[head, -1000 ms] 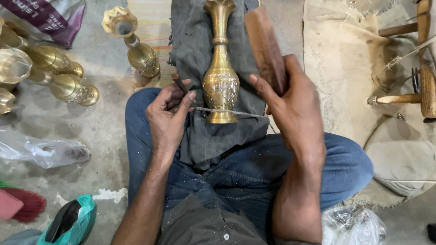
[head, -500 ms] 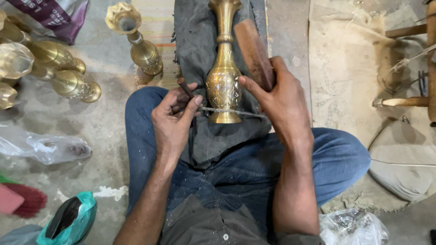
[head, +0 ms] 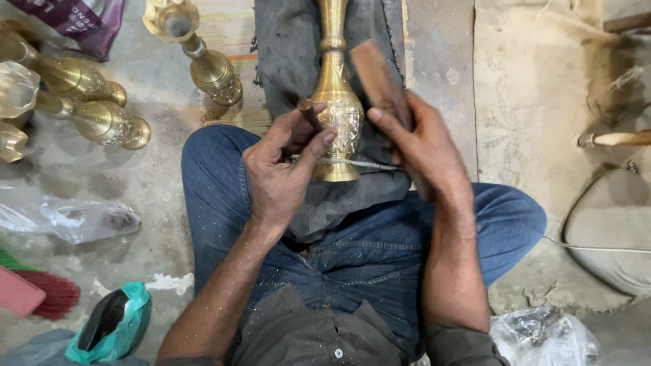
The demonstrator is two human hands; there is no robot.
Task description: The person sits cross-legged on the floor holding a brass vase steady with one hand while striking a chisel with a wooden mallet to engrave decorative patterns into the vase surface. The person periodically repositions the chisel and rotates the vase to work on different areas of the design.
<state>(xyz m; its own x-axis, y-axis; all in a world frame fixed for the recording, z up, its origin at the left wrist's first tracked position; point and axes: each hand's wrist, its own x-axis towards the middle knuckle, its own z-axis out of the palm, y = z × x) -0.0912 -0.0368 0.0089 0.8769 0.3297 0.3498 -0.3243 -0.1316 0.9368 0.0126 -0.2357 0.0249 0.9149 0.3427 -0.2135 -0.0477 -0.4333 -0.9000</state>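
brass vase [head: 337,112] lies on a dark cloth [head: 285,54] draped over the person's lap, its long axis running straight away from the body: flared foot nearest the belly, slim neck pointing up and out of the head view. left hand [head: 281,169] sits on the vase's left side, fingers curled together around a thin metal tool [head: 359,163] whose shaft runs crosswise, left to right, just above the foot, so it crosses the vase's axis at about a right angle. the thumb presses near the engraved belly; whether the tool tip touches the brass cannot be told, as the fingers hide it. right hand [head: 424,146] is on the opposite side, closed on a flat brown wooden block [head: 380,81] that stands tilted just beside the vase's shoulder, its length roughly along the vase. both hands are about equally near the belly of the vase, one on each flank, with the left hand slightly lower toward the foot. on the concrete floor [head: 156,183] to the left lie more brass vases [head: 102,122], well apart from the hands, along with a crumpled clear plastic bag [head: 74,220] and a green bag [head: 112,325].
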